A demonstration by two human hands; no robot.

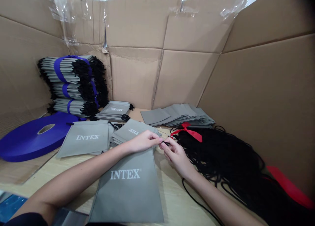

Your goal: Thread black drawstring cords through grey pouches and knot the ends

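Note:
A grey non-woven bag (pixel 126 190) printed with white "INTEX" lies on the table under my hands. My left hand (pixel 144 141) pinches its top edge near the corner. My right hand (pixel 175 154) is shut on a thin black cord (pixel 165 143), whose end meets my left fingertips. The fingers hide the exact point where the cord meets the bag. A large tangled pile of black cords (pixel 218 157) lies just right of my right hand, with a red ribbon (pixel 188 132) tied around it.
Stacks of grey bags with black cord ends, bound by blue bands (pixel 71 85), stand back left beside a blue ribbon roll (pixel 36 137). More flat grey bags (pixel 177 116) lie at the back. Cardboard walls (pixel 135 26) surround the table (pixel 172 183) on three sides.

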